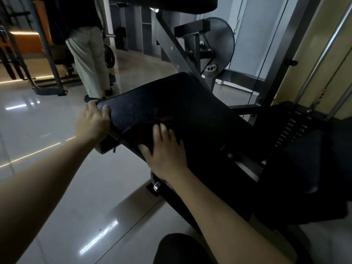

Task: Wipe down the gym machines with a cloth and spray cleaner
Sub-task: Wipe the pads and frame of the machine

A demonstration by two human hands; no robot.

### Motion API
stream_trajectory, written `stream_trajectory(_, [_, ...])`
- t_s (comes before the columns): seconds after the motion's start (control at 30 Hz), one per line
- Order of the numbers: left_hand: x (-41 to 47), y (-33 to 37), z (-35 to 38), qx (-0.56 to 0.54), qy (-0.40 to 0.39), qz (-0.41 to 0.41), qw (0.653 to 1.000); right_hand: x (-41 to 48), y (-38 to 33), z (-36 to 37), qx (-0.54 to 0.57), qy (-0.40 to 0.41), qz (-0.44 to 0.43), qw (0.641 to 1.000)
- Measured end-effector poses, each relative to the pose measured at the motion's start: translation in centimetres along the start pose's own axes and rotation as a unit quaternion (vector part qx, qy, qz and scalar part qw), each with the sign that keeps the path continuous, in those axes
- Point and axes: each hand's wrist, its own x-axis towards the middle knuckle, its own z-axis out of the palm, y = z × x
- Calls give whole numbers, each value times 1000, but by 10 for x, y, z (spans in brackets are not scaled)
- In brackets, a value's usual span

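A black padded seat [171, 100] of a gym machine tilts in front of me. My left hand [93, 122] grips the pad's left edge, fingers curled over its corner. My right hand [165, 151] lies flat on the pad's near part, fingers spread, pressing a dark reddish cloth [152, 128] against the surface. The cloth is hard to make out against the black vinyl. No spray bottle is visible.
The machine's grey frame and round cam [219, 48] rise behind the pad. A black weight stack [293, 130] with guide rods stands at right. A person in light trousers [89, 61] stands at the back left on the glossy floor, near another machine's frame [47, 54].
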Motion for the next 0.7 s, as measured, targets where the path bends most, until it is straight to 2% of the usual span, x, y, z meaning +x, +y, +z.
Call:
stream_trajectory(0.13, [-16, 1, 0, -28, 26, 7, 999, -91, 61, -10, -27, -41, 127, 991])
stream_trajectory(0.27, [-26, 0, -4, -10, 25, 10, 1000, -155, 109, -8, -56, -45, 193, 979])
stream_trajectory(0.47, [-27, -5, 0, -23, 39, 1, 999, -150, 92, 0, -45, -12, 249, 967])
stream_trajectory(0.57, [-24, -10, 3, -72, 58, -1, 996, -124, 69, -1, -57, -28, 237, 969])
stream_trajectory(0.7, [-20, -17, 0, -90, 34, 11, 995, -63, 23, -1, -31, -19, 146, 989])
